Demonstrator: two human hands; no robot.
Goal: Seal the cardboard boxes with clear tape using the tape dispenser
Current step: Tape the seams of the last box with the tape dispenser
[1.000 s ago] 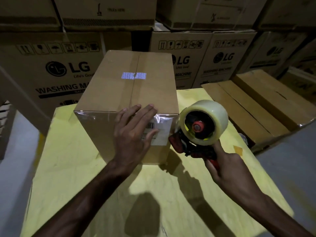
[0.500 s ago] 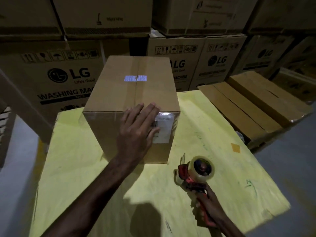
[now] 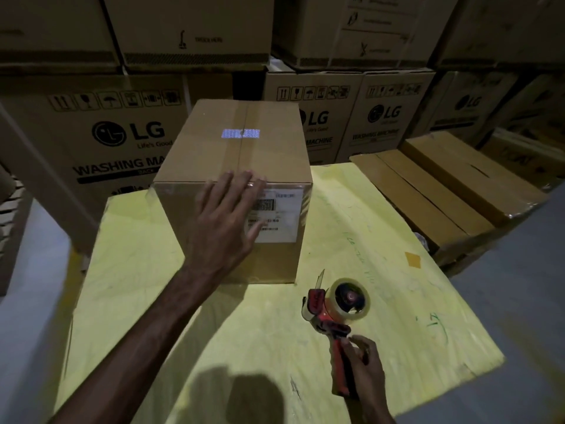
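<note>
Your left hand [image 3: 227,220] lies flat, fingers spread, over the near top edge of the cardboard box [image 3: 241,148] on the yellow counter [image 3: 397,240], likely pressing the tape down. In the dim light your right hand [image 3: 362,368] seems loosely curled round the handle of the tape dispenser [image 3: 336,304]; a second ago the dispenser was raised at the box's corner, now it's down on the counter

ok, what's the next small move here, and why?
Probably release the tape dispenser and bring the right hand to the box. Its top looks taped shut, the left hand lies flat on the front edge, and the dispenser rests on the yellow table.
</note>
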